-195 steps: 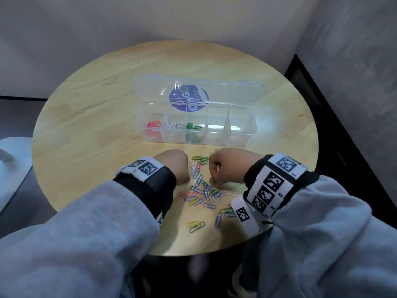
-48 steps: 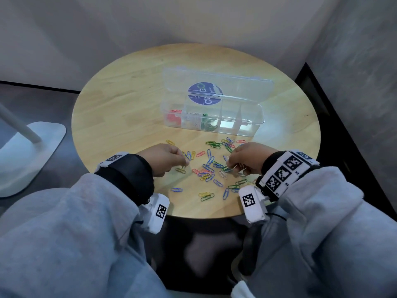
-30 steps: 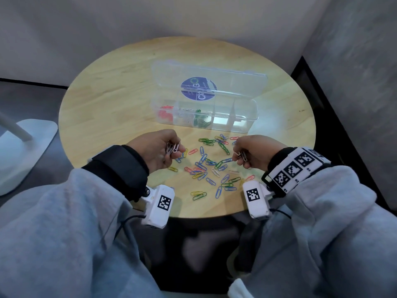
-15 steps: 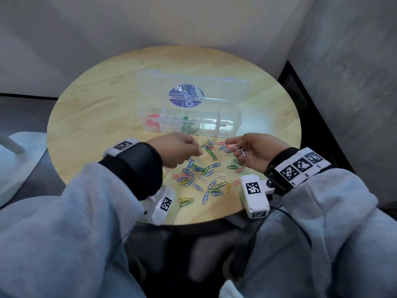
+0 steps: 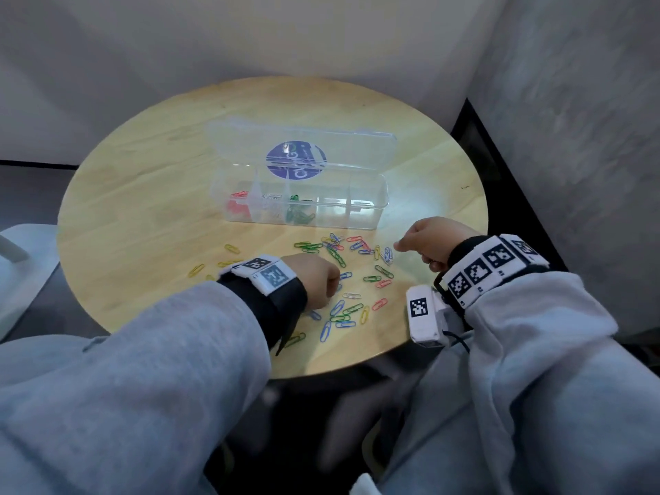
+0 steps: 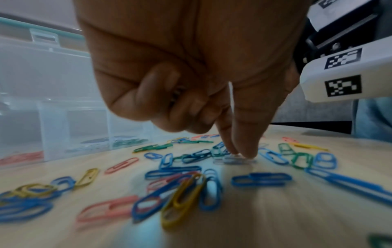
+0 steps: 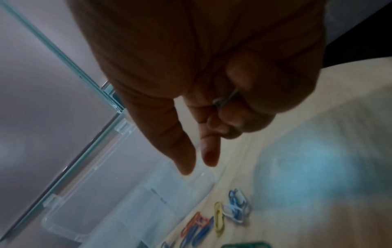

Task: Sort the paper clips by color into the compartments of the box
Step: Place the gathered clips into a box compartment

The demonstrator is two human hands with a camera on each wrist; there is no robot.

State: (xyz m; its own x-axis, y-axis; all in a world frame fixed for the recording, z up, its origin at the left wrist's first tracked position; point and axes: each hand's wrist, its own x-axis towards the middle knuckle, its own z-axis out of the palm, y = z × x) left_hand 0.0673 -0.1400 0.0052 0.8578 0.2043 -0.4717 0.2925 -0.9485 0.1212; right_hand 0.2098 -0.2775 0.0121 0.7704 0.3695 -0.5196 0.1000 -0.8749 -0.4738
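We're mid-pick on white clips: left hand point(image 6: 191, 80) pinches a white clip point(image 6: 233, 161) flat on the tabletop point(image 5: 143, 216), more tucked in its curled fingers; right hand point(image 7: 212, 83) holds clips too, thumb & forefinger apart. Next – carry both to the box point(image 5: 371, 194), 2nd compartment from left.

My left hand point(image 5: 316, 280), palm-up with white clips 1.0 s ago, has turned over and come down; thumb and forefinger point(image 6: 246, 134) now press a white paper clip point(image 6: 233, 160) on the table point(image 5: 143, 223). My right hand point(image 5: 428, 241) has moved from the scattered clips point(image 5: 339, 280) toward the box point(image 5: 378, 194), curled fingers gripping a silver clip point(image 7: 224, 100).
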